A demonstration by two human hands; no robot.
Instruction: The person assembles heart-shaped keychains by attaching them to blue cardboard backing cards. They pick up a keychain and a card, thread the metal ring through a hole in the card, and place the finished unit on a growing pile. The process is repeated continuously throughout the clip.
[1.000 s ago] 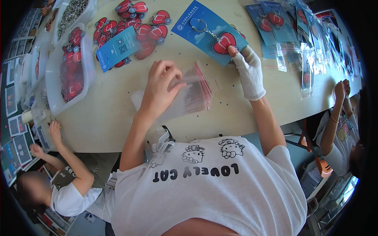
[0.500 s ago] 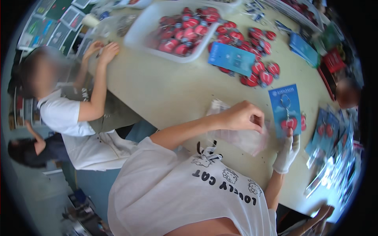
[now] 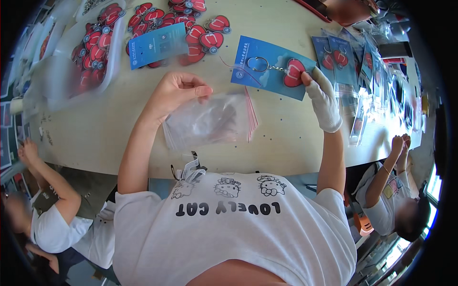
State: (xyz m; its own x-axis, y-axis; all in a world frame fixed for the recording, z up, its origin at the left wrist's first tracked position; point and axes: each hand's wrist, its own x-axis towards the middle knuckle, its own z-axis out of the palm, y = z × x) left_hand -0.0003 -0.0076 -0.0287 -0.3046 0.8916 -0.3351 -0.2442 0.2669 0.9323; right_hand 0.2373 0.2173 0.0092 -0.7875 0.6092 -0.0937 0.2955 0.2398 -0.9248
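Observation:
My right hand [image 3: 324, 102], in a white glove with bare fingertips, grips the right end of a blue backing card [image 3: 274, 83]. On that card lies a keychain [image 3: 293, 72] with a red charm, short chain and silver ring; my thumb presses at the charm. My left hand [image 3: 183, 93] is bare, thumb and fingers pinched together. A barely visible clear zip bag [image 3: 243, 72] seems to run from those fingers, its thin red seal line crossing the card's left end. Beneath my left hand, a stack of clear zip bags [image 3: 210, 121] with red seals lies on the table.
Red keychains [image 3: 195, 40] lie piled at the far left, with another blue card [image 3: 157, 45] on top. A translucent bin [image 3: 112, 66] holds more. Bagged carded keychains [image 3: 355, 71] cover the right side. People sit at left [image 3: 57, 209] and right [image 3: 396, 190].
My view has turned toward the right. The card has swung from upright to nearly lengthwise, its ring end toward my left hand. A red seal line now shows across that end.

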